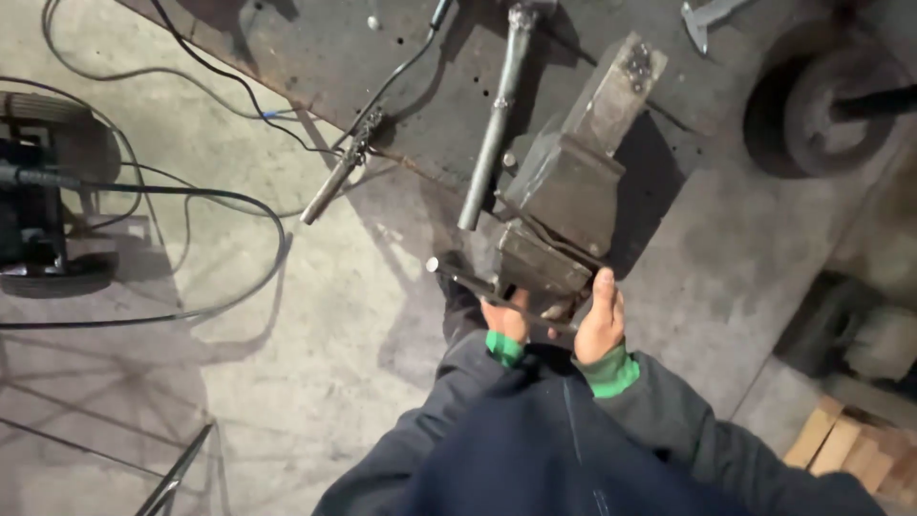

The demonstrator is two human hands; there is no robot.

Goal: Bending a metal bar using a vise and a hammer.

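A heavy grey bench vise (564, 186) stands at the edge of a dark metal workbench (315, 48). Its thin handle bar (458, 277) sticks out to the left below the jaws. My left hand (504, 320) is closed around the bar under the vise front. My right hand (602, 320) grips the bar's other end beside the vise, thumb pointing up. Both wrists show green cuffs under dark sleeves. A long grey metal rod (492, 134) lies on the bench just left of the vise.
Black cables (220, 201) loop across the concrete floor at left, beside a small wheeled cart (43, 191). An electrode holder (344, 162) hangs off the bench edge. A dark wheel (836, 105) sits at upper right, wood blocks (841, 440) at lower right, thin metal rods (172, 473) at lower left.
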